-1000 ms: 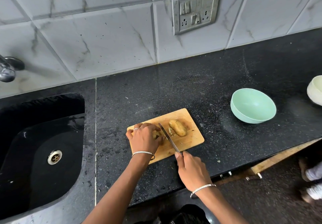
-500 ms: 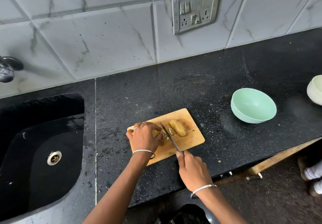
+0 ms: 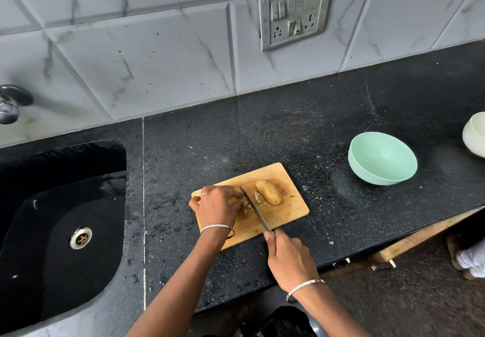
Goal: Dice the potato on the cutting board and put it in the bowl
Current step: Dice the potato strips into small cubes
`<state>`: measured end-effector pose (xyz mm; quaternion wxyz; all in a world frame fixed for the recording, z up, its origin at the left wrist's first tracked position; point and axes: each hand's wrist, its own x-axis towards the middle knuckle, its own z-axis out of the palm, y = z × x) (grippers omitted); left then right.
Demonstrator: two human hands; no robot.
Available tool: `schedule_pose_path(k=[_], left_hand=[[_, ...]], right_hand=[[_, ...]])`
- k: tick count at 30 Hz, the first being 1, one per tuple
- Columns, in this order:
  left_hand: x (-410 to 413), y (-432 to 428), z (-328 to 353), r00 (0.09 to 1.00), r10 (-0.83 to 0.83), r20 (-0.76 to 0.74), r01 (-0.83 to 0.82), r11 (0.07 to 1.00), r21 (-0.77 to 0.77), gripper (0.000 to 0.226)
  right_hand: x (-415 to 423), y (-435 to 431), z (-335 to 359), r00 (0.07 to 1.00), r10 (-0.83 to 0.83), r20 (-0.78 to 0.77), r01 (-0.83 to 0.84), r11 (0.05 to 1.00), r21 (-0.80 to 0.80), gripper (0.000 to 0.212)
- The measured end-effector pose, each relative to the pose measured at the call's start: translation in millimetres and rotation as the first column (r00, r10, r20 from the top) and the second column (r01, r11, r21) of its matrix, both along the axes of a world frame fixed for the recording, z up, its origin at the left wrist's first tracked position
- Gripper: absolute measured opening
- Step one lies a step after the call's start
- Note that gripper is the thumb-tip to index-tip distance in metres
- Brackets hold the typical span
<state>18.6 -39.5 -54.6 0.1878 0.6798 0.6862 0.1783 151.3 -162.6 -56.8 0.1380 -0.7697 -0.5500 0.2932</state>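
Head view: on the cutting board (image 3: pixel 288 207), the left hand (image 3: pixel 219 207) curls its fingers (image 3: pixel 231 192) over 1 potato piece (image 3: pixel 243 203), mostly hidden, pinning it down. The knife (image 3: pixel 256 212) lies just right of those fingertips, its blade running diagonally away from the right hand (image 3: pixel 288 258), which clasps the handle. A second potato half (image 3: pixel 269 192) lies just beyond the blade, roughly parallel. The bowl (image 3: pixel 383 158) stands well apart on the table (image 3: pixel 315 126), nearer the right hand.

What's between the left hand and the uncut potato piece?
The knife blade, held by the right hand, plus small cut bits; head view.
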Motion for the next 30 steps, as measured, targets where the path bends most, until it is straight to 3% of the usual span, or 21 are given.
schedule_pose_path(k=[6,20,30], left_hand=[[-1.7,7.5,4.1,0.993,-0.023,-0.114,0.020,0.999,-0.025,0.021],[-2.2,4.8,4.9,0.987,-0.072,-0.144,0.070,0.997,-0.023,0.034],[-1.2,1.7,-3.0,0.968,-0.089,-0.234,0.088,0.996,-0.017,0.037]], right_hand=[[-0.3,-1.5,0.7,0.999,-0.016,0.031,0.016,1.000,0.020,0.037],[10.3,3.8,-2.9,1.000,-0.020,-0.018,0.021,0.998,0.062,0.035],[11.1,9.1,6.9,0.957,0.064,0.283,-0.094,0.991,0.094,0.037]])
